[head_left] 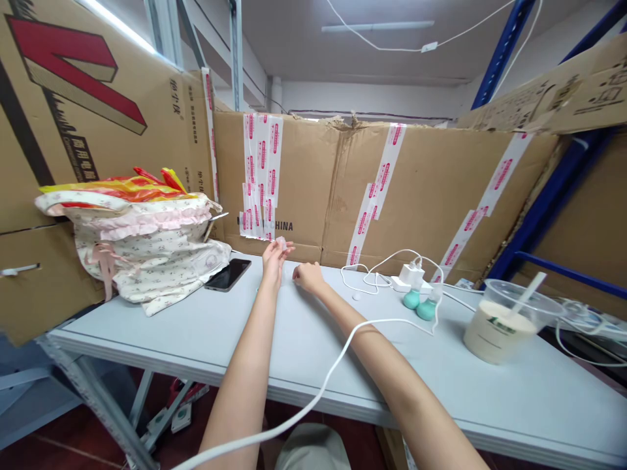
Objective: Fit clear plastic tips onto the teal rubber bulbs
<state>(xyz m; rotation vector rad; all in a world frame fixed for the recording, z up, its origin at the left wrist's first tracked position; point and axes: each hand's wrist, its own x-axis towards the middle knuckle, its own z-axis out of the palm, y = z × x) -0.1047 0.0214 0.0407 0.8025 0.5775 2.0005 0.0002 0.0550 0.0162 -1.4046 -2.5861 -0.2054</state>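
Both my arms reach far across the grey table [313, 352]. My left hand [274, 256] is raised a little near the cardboard wall, its fingertips pinched on a small pale pinkish piece [281, 243]. My right hand [307, 277] rests low on the table just to its right, fingers curled; what they hold, if anything, is too small to make out. A strip of printed red-and-white tape [261, 176] hangs on the cardboard right above the hands.
A black phone [228, 274] lies left of my hands beside a floral fabric bag [142, 251]. White cables and a charger [410, 275] with two teal plugs [420, 304] lie to the right. A plastic cup of milky drink with a straw [504, 326] stands further right.
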